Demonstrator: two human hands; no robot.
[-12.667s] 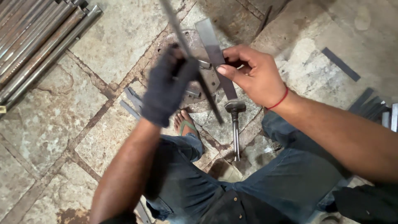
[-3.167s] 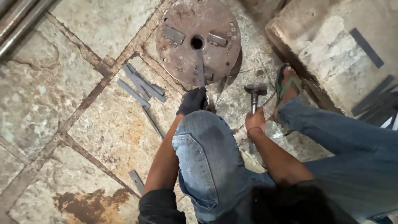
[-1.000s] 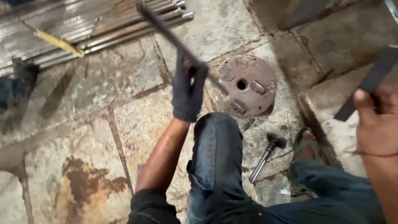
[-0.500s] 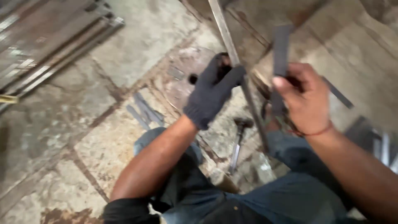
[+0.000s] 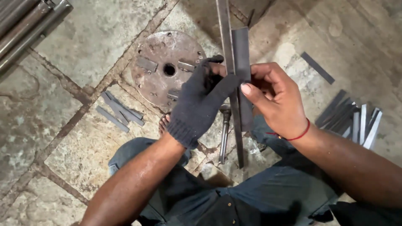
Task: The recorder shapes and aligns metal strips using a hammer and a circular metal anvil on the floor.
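My left hand, in a dark knitted glove, grips a long flat steel bar that runs from the top edge down past my knees. My bare right hand, with a red thread at the wrist, pinches a short flat steel strip and holds it flat against the right side of the long bar. Both hands meet in the middle of the view, above a round rusty steel plate with a centre hole that lies on the stone floor. A hammer lies on the floor under the bars, by my foot.
Several short steel strips lie left of the round plate. A pile of similar strips sits at the right, with one single strip above it. Long steel tubes lie at the top left. My blue-trousered legs fill the bottom.
My right hand has brought the short strip in from the right and laid it against the long bar. The long bar now stands more upright in view.
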